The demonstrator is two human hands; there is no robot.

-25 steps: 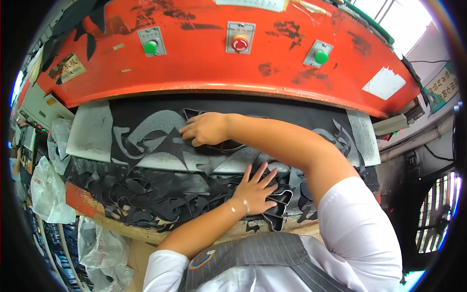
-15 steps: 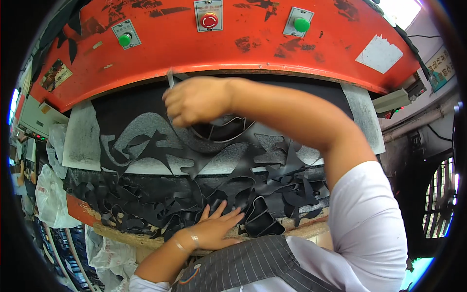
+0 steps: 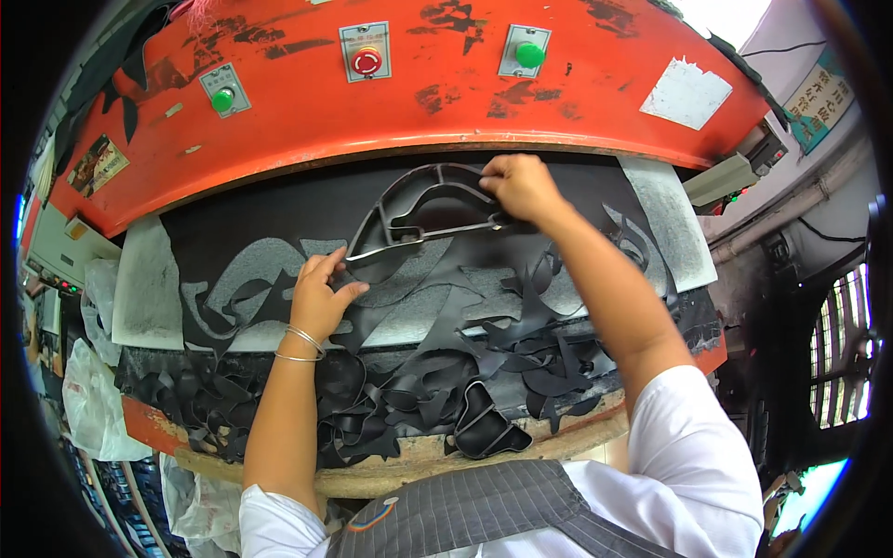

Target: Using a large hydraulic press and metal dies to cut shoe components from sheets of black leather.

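Right hand (image 3: pixel 519 191): my fingers clamp the curved grey metal frame (image 3: pixel 451 230) at its right end
Left hand (image 3: pixel 319 299): thumb and fingers parted by its tip
Frame: over flat black sheet (image 3: pixel 270 206), long axis left-right, tip leftward

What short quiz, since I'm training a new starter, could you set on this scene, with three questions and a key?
1. What colour is the middle button on the orange panel? A green; B red; C white.
2. True or false: the right hand holds the large curved metal frame near its right end, while the left hand is at its left tip.
3. Where does the smaller metal frame lie?

Key: 1 B. 2 True. 3 Near the apron, beside black scraps.
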